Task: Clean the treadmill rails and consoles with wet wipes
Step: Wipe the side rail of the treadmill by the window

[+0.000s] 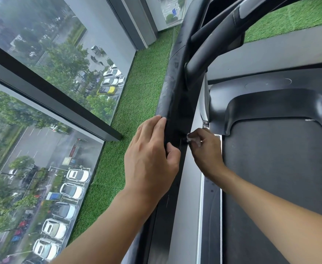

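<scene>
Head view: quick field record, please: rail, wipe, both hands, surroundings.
side rail: black, smudged, running up the frame
left hand: holds the side rail, fingers on outer edge, thumb on top
right hand: pinches the wet wipe
wet wipe: white, crumpled, against the rail's inner edge
beside: treadmill belt on the right; artificial turf and window on the left

left hand [150, 155] grips the black rail [172, 88]; right hand [205, 149] pinches a wipe [193, 139] against the rail's inner side.
</scene>
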The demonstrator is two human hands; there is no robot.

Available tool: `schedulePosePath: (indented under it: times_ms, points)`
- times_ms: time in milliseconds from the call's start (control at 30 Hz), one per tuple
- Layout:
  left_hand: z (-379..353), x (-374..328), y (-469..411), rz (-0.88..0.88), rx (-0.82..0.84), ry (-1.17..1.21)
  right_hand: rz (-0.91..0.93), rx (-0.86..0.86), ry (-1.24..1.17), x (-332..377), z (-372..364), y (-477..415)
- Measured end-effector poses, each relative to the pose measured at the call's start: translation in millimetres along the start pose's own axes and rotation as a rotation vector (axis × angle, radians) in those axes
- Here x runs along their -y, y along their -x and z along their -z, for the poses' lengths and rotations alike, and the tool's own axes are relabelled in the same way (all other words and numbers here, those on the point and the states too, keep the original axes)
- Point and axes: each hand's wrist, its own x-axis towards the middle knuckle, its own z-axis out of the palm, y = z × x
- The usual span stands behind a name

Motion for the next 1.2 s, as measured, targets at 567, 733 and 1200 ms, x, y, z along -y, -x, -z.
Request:
schedulePosePath:
  times_ms: [567, 733, 1200]
  points:
    - [-0.1, 0.4, 0.0, -0.003, -0.004, -0.003, 0.228, -0.031, -0.033, 40.5, 9.1, 3.4]
    - [0.3, 0.5, -0.2, -0.002, -0.001, -0.005, 0.258, -0.034, -0.066, 47.6, 11.4, 5.6]
    - [-0.6, 1.1, -0.1, -0.006, -0.003, -0.011, 0.306, -0.021, -0.045, 48.1, 13.2, 7.4]
